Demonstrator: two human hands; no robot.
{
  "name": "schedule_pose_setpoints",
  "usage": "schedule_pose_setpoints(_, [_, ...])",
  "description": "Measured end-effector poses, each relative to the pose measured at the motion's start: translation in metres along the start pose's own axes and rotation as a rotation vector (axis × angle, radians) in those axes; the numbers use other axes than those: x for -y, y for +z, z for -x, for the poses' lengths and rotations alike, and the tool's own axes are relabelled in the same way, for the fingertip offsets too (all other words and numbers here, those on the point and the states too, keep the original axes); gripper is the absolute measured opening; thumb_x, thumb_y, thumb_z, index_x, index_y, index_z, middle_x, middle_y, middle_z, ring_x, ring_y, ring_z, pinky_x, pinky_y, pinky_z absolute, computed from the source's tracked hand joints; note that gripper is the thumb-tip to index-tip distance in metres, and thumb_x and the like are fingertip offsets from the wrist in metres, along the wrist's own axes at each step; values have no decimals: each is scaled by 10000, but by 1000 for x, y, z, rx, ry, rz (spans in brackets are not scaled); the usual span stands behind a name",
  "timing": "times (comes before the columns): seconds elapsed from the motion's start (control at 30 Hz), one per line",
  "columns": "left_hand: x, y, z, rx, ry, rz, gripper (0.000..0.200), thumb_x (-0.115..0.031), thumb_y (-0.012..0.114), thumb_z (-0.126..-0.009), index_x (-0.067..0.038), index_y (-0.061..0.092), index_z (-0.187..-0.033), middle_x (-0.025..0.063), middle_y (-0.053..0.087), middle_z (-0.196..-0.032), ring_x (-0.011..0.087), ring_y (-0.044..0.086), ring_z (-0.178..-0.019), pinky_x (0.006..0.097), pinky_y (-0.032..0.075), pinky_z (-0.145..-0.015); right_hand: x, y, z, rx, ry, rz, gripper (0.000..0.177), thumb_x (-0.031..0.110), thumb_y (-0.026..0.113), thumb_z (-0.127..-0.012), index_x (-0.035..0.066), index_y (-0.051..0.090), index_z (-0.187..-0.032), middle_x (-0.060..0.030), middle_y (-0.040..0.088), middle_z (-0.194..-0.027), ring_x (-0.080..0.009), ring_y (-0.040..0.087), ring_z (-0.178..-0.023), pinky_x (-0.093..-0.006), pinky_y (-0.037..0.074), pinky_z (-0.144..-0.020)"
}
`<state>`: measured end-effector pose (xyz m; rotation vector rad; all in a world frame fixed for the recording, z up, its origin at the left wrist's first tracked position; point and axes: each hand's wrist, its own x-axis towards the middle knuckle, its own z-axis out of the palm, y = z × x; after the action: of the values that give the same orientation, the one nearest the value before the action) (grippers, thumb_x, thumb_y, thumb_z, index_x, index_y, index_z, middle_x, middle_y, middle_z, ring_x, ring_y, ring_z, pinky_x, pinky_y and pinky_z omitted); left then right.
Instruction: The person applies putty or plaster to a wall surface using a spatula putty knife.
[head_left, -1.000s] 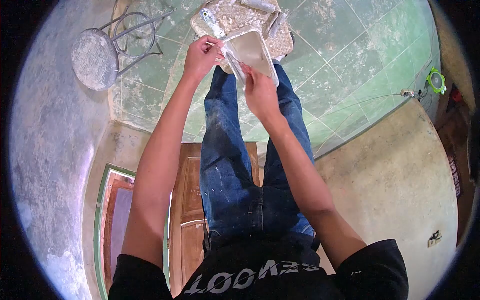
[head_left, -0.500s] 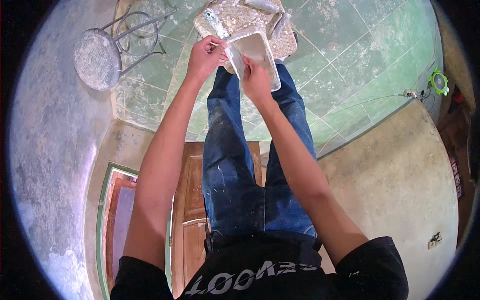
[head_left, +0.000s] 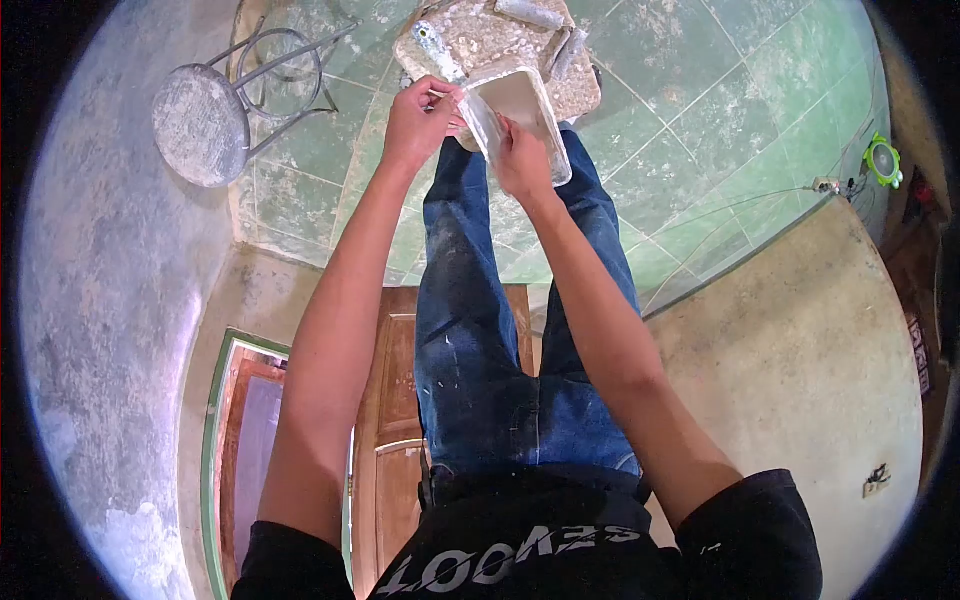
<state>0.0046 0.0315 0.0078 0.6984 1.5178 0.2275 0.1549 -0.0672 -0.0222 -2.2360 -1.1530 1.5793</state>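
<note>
A white rectangular tub (head_left: pixel 560 172) with a smeared rim stands in front of my legs. Across its left side stretches a thin, pale, translucent sheet (head_left: pixel 482 122), possibly plastic. My left hand (head_left: pixel 420 122) pinches the sheet's upper left edge, beside the tub. With its thumb and fingers closed, my right hand (head_left: pixel 525 160) grips the sheet's right side over the tub's opening. The fingertips of both hands are partly hidden. What lies deeper in the tub is hard to make out.
Behind the tub is a plaster-crusted board or seat (head_left: pixel 480 35) bearing a patterned tube-like object (head_left: pixel 432 45) and grey pieces (head_left: pixel 530 13). A round stool (head_left: pixel 200 125) stands at left on green tiles (head_left: pixel 640 130). A green fan-like device (head_left: pixel 882 160) is far right.
My right hand has moved slightly, and the pale sheet now shows wider between my hands. My left hand keeps its pinch. The whole view has shifted a little.
</note>
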Motion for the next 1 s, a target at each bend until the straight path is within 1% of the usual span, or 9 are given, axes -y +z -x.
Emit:
schedule_pose_setpoints(0.07, [4,1,0,-28,48,40,115,-106,654,-959,-2,643,-1008,116,676,-808,169,716,-699,275,587,-589,2,-8,15,3,30,14,336,83,478,-938,-24,605,-1230,-327,664,-1008,-492,641,-956,-541,498,-863])
schedule_pose_setpoints(0.13, [4,2,1,-37,45,42,120,-110,658,-958,-2,643,-1008,114,676,-802,166,715,-695,274,584,-586,-4,-10,24,-224,-55,-11,378,56,473,-916,-83,553,-1258,-350,654,-1029,-492,643,-979,-551,487,-877])
schedule_pose_setpoints(0.27, [2,3,1,-58,34,16,128,-121,668,-954,-5,645,-1003,105,676,-788,158,712,-687,267,572,-574,-1,-6,9,-278,-71,-7,404,32,475,-893,-129,520,-1261,-356,651,-1040,-482,643,-1003,-550,483,-896])
schedule_pose_setpoints(0.33, [1,1,1,-33,22,0,142,-134,659,-963,-11,637,-1032,105,678,-845,168,717,-737,281,586,-621,11,0,-8,-230,140,-6,429,42,388,-939,-6,533,-1340,-326,646,-1113,-499,621,-1044,-525,484,-928])
schedule_pose_setpoints(0.43, [1,-1,0,-2,6,-23,153,-142,648,-972,-17,628,-1058,105,680,-899,180,722,-786,294,600,-667,12,13,-20,-195,126,-35,427,12,494,-855,-59,569,-1269,-339,667,-1007,-485,655,-969,-535,501,-888])
schedule_pose_setpoints(0.57, [2,-1,1,4,28,-24,157,-147,651,-971,-18,627,-1056,105,682,-893,184,724,-782,293,600,-659,8,9,-32,-17,43,37,418,55,466,-883,15,605,-1275,-300,680,-1032,-466,654,-985,-530,511,-870])
schedule_pose_setpoints(0.9, [9,-4,-4,1,45,4,148,-140,653,-968,-18,628,-1049,109,679,-886,184,723,-767,301,610,-661,13,5,-23,-284,-106,-4,345,84,441,-945,41,639,-1224,-298,678,-992,-476,660,-926,-535,524,-806])
schedule_pose_setpoints(0.97, [12,-3,-5,25,55,6,152,-144,654,-969,-16,629,-1047,108,678,-880,182,722,-764,301,610,-659,10,-2,-17,3,14,188,366,69,439,-932,40,628,-1244,-301,679,-1001,-471,662,-934,-533,523,-823])
schedule_pose_setpoints(1.0, [10,-3,-4,20,45,-9,149,-141,653,-969,-14,629,-1042,105,677,-876,180,722,-767,299,611,-657,6,-4,-15,-2,15,193,366,69,439,-932,40,628,-1244,-301,679,-1001,-471,662,-934,-533,523,-823])
